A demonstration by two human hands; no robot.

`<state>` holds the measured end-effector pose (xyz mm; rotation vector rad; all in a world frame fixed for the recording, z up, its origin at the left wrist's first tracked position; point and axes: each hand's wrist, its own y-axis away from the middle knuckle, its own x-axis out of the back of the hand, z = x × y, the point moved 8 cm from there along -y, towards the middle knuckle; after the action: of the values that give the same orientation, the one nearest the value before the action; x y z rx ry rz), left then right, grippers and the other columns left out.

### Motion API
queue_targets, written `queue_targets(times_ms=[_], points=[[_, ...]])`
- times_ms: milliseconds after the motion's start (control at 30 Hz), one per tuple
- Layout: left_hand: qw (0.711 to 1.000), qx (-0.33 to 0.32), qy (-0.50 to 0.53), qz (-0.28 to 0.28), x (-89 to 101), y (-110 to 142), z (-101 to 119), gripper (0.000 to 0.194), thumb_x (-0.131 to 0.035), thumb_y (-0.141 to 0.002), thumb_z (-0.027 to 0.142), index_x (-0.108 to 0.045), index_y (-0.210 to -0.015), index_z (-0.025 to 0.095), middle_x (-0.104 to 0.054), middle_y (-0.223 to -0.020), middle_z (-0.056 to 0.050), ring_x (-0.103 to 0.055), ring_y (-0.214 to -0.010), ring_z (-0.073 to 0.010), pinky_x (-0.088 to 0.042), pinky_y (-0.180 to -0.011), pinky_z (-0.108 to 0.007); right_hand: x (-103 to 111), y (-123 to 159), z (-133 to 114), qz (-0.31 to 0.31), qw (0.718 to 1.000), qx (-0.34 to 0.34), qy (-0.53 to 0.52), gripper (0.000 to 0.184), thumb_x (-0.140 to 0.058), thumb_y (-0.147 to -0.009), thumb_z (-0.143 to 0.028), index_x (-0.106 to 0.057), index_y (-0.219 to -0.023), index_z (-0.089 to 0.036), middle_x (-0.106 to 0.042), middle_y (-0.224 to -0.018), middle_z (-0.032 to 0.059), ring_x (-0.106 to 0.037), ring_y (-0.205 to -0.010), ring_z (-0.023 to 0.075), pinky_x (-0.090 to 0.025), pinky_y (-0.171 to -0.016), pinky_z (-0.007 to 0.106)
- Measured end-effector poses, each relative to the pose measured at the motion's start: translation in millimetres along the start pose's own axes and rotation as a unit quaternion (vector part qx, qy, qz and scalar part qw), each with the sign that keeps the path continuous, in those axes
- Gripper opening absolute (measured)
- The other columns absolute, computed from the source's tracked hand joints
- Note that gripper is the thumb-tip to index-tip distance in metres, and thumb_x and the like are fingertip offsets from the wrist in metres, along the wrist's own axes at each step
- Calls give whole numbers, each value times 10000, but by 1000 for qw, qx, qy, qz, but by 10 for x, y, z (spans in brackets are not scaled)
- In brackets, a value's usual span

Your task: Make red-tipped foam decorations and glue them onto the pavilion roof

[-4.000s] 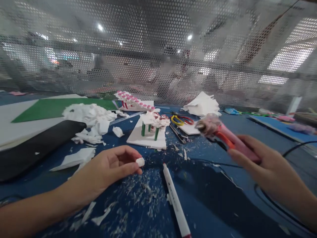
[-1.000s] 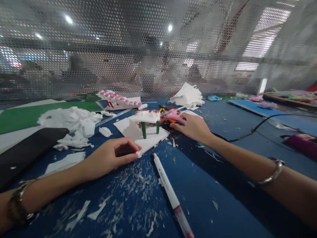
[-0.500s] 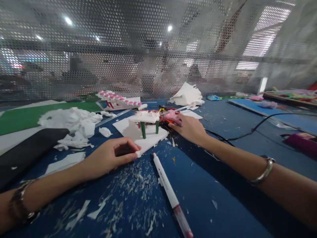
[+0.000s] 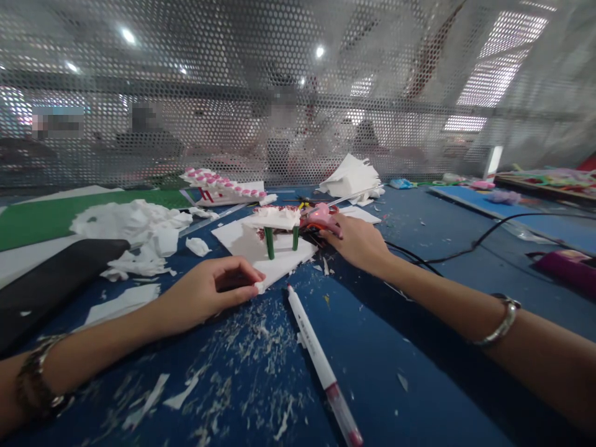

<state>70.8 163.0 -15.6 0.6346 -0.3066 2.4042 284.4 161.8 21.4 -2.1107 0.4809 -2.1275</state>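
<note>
My left hand point(image 4: 212, 288) rests on the blue table, thumb and fingertips pinching a small scrap of white paper point(image 4: 260, 287). My right hand point(image 4: 361, 243) is closed around a pink glue gun point(image 4: 322, 215); its far fingers are hidden. A small model with a white top point(image 4: 277, 217) and green legs point(image 4: 269, 243) stands on a white sheet point(image 4: 237, 239), between the hands and just left of the glue gun. Nearer to me lies a white marker point(image 4: 314, 347) with a dark red end, touched by neither hand.
Crumpled white paper point(image 4: 130, 223) and a black flat object point(image 4: 60, 285) lie left. Behind stand a pink-dotted model point(image 4: 223, 184) and stacked white paper point(image 4: 351, 180). A black cable point(image 4: 484, 236) crosses the right side near a purple object point(image 4: 568, 273). Paper shreds litter the front; perforated mesh point(image 4: 298, 136) rises behind.
Almost nothing differs. Both hands keep their places, the left still pinching the paper scrap and the right still at the glue gun.
</note>
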Motion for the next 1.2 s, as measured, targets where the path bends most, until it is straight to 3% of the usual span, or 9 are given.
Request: queue_targets(times_ms=[733,1033,1200], points=[[1000,-5,15,4,0,-8,-18,221,-640,-667,422,-611,-726,211,-704,-900,-57,-654,-847,-207,-513,-802,-304,53,-5,12,7,1000,6,-3,318,-488,-890,-393,-547,-1089,-153,-605,-1000,57,-599,-835,165,-498,-727,364],[1000,-9,12,0,-3,-13,9,208,-637,-688,409,-616,-749,211,-702,-907,-58,-654,-835,-202,-514,-790,-289,47,-28,136,5,999,-19,-26,341,-458,-885,-464,-581,-964,-156,-615,-869,30,-584,-723,130,-486,-657,314],[1000,-3,14,6,19,-10,-12,236,-643,-671,422,-612,-759,205,-698,-844,-46,-644,-797,-193,-511,-748,-270,193,14,344,31,998,-42,-18,385,-458,-828,-537,-580,-759,-179,-611,-714,26,-550,-616,145,-390,-520,260]])
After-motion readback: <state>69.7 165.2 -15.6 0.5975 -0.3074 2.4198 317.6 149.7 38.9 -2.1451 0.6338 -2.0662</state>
